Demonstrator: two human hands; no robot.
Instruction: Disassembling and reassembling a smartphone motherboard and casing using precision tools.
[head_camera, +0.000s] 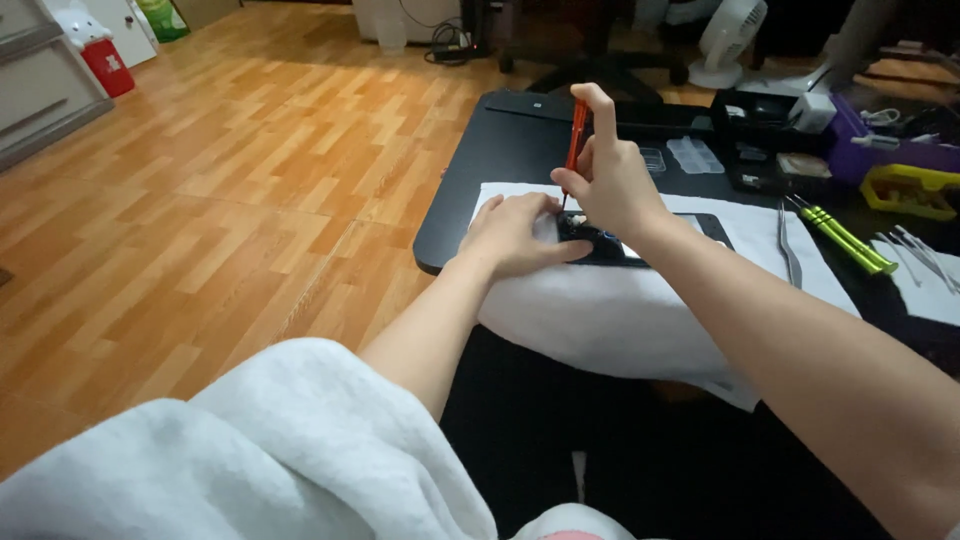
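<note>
My right hand (610, 185) has its grip closed around a thin red screwdriver (575, 135), held nearly upright with my forefinger stretched along the top of the handle and the tip pointing down into the opened phone (610, 245). The phone lies flat, dark and opened up, on a white cloth (600, 310) that is spread over the near edge of the black bench (500, 140) and hangs down a little over its front. My left hand (515, 235) lies palm down on the left end of the phone, fingers curled over its edge and pressing it onto the cloth; it holds nothing else. The screwdriver tip meets the phone just beside my left fingertips, though I cannot tell exactly which part it touches. To the right on the cloth lie metal tweezers (788, 245), and just past them two green-handled screwdrivers (845, 240) side by side on the bench. Farther back stand a clear plastic parts tray (695, 155), a yellow tool (910, 190) and a purple box (890, 150). A white fan (725, 40) stands on the wood floor (200, 200) behind the bench, and a white towel (250, 450) covers my lap.
</note>
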